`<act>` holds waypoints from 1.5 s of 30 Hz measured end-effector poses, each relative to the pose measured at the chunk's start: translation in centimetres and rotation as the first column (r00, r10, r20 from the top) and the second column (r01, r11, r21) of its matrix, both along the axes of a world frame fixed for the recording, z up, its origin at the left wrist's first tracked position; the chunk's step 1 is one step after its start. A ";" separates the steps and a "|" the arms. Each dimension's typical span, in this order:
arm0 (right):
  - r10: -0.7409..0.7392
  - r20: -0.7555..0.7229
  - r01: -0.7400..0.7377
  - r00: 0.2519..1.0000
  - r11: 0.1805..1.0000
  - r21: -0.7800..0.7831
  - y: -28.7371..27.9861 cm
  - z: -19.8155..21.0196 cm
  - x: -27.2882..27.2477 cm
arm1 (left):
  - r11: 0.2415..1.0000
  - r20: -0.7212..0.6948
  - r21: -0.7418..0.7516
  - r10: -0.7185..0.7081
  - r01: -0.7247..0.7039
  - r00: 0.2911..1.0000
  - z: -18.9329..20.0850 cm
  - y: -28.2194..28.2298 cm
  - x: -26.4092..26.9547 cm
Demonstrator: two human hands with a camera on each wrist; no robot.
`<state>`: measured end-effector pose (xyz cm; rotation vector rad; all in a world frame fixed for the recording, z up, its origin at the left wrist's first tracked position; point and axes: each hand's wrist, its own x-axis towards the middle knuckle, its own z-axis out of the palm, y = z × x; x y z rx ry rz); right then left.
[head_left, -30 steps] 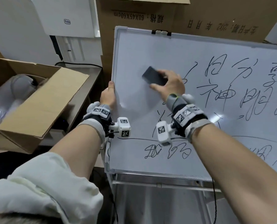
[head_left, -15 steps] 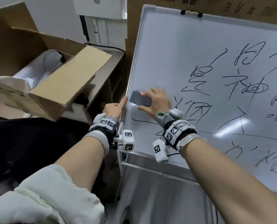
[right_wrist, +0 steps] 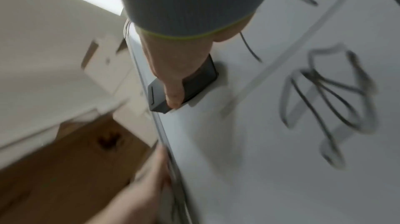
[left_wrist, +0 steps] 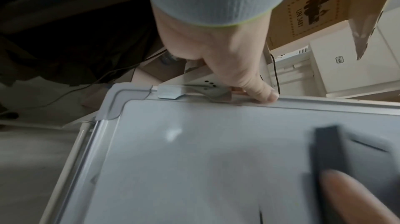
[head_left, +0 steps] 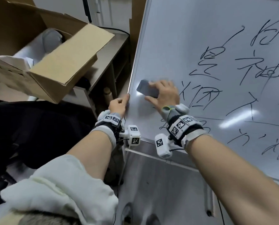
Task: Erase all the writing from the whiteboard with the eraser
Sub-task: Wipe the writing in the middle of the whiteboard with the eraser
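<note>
The whiteboard [head_left: 192,26] stands upright on a metal stand, with black handwriting [head_left: 205,62] over its middle and right. My right hand [head_left: 164,95] grips a dark grey eraser [head_left: 146,90] and presses it flat on the board near the left edge. In the right wrist view the eraser [right_wrist: 190,85] lies under my fingers beside the board's frame, with the handwriting [right_wrist: 329,94] to its right. My left hand [head_left: 119,104] grips the board's left frame, thumb on the rim [left_wrist: 303,103]. The eraser [left_wrist: 329,149] shows blurred at the lower right of the left wrist view.
An open cardboard box [head_left: 54,65] with grey and white contents sits on a low table to the left. Larger cardboard boxes [left_wrist: 314,5] and white cabinets [head_left: 103,10] stand behind the board. The stand's metal panel [head_left: 159,184] is below the board.
My right hand slid the eraser down from the board's upper left to its lower left, then slightly right. Strokes near the lower left are gone. My left hand stayed on the frame.
</note>
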<state>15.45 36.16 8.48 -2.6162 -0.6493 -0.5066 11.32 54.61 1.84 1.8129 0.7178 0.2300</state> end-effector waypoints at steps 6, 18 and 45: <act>0.039 -0.088 -0.038 0.995 0.999 0.004 -0.4 -0.9 -1.5 | 0.998 0.031 -0.011 0.063 -0.063 0.998 -0.8 0.4 0.4; -0.169 -0.042 0.174 0.985 0.969 0.176 -4.8 0.4 0.2 | 0.998 0.035 0.008 0.067 -0.067 0.997 -1.8 0.4 0.5; -0.115 -0.168 0.130 0.979 0.989 0.077 -10.3 -3.3 -4.0 | 0.946 0.030 0.244 0.213 -0.214 0.977 -1.4 -1.6 -0.7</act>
